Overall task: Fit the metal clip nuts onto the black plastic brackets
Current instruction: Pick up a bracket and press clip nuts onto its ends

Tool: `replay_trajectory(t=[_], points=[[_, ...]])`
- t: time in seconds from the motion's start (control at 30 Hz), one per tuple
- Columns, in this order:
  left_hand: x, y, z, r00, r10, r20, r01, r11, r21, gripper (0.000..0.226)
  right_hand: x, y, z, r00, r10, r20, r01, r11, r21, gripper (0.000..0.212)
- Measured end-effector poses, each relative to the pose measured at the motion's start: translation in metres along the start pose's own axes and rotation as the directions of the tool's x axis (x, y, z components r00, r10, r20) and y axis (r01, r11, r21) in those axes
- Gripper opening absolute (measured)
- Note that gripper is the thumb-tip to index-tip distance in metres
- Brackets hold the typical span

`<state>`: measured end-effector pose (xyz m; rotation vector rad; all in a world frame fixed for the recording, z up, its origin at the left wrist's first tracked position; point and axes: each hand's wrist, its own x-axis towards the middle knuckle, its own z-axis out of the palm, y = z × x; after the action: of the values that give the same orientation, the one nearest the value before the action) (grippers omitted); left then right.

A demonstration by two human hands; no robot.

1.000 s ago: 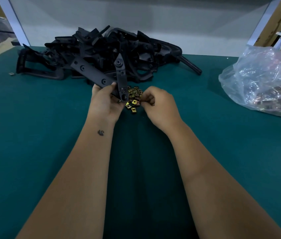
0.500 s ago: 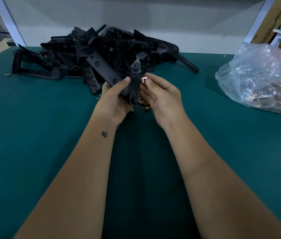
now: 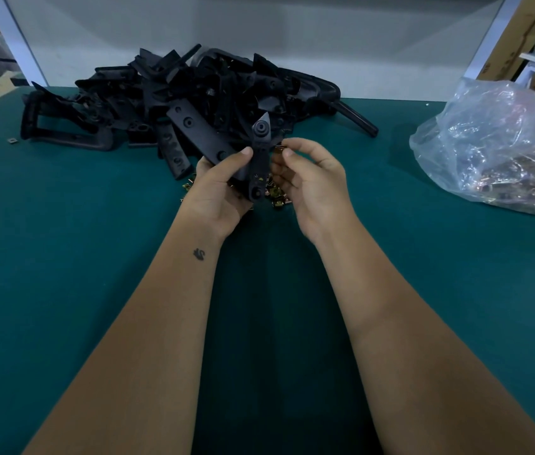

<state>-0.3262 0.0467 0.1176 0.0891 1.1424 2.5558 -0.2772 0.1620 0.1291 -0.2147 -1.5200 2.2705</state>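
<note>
My left hand [image 3: 218, 188] grips a black plastic bracket [image 3: 259, 152] above the green table, thumb across its face. The bracket has two arms: one rises to the upper left, the other stands nearly upright with a round boss near its tip. My right hand [image 3: 312, 178] pinches a small metal clip nut [image 3: 280, 148] between thumb and forefinger, right at the upright arm's right edge. Under both hands lies a small heap of brass-coloured clip nuts [image 3: 276, 195], partly hidden.
A big pile of black brackets [image 3: 174, 103] fills the back of the green table [image 3: 62, 257]. A clear plastic bag [image 3: 496, 149] of clip nuts sits at the right. One loose nut [image 3: 13, 139] lies far left. A white wall panel stands behind.
My right hand picked a clip nut from the heap and raised it to the bracket. My left hand lifted and turned the bracket more upright.
</note>
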Motion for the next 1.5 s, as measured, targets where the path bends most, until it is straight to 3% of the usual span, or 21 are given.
replay_trajectory(t=[0.37, 0.6, 0.9, 1.03, 1.13, 1.2, 1.27, 1.37, 1.5], points=[[0.0, 0.0, -0.002, 0.998, -0.005, 0.056, 0.003, 1.0, 0.021, 0.032, 0.002, -0.002, 0.0, 0.999, -0.044, 0.026, 0.044, 0.999, -0.002, 0.019], [-0.002, -0.001, 0.0, 0.996, 0.033, 0.082, -0.044, 0.991, 0.126, 0.05, 0.002, -0.006, -0.002, 1.0, -0.021, -0.004, 0.021, 0.996, 0.082, 0.03], [-0.006, -0.007, 0.005, 0.977, 0.06, 0.207, -0.093, 0.984, 0.153, 0.051, 0.004, -0.008, -0.002, 0.999, 0.029, 0.028, -0.031, 0.998, 0.058, 0.039], [-0.004, -0.003, 0.009, 0.989, 0.127, 0.08, -0.132, 0.99, 0.052, 0.046, 0.001, -0.005, 0.013, 1.0, -0.007, -0.008, 0.007, 0.999, 0.042, 0.027], [0.003, 0.016, -0.003, 0.977, 0.183, -0.108, -0.198, 0.968, -0.156, 0.048, -0.008, 0.01, 0.033, 0.994, -0.102, -0.05, 0.091, 0.979, -0.181, 0.015], [0.006, 0.034, -0.021, 0.95, 0.216, -0.224, -0.27, 0.931, -0.247, 0.06, -0.014, 0.021, 0.041, 0.978, -0.197, 0.06, 0.201, 0.849, -0.489, 0.016], [0.005, 0.048, -0.038, 0.912, 0.241, -0.333, -0.346, 0.888, -0.304, 0.069, -0.018, 0.032, 0.044, 0.943, -0.229, 0.241, 0.332, 0.62, -0.711, 0.021], [0.001, 0.058, -0.051, 0.877, 0.229, -0.423, -0.391, 0.852, -0.348, 0.065, -0.018, 0.041, 0.049, 0.899, -0.18, 0.4, 0.438, 0.336, -0.834, 0.023], [0.0, 0.054, -0.049, 0.88, 0.21, -0.426, -0.343, 0.901, -0.265, 0.063, -0.017, 0.048, 0.059, 0.85, -0.128, 0.512, 0.522, 0.063, -0.851, 0.029]])
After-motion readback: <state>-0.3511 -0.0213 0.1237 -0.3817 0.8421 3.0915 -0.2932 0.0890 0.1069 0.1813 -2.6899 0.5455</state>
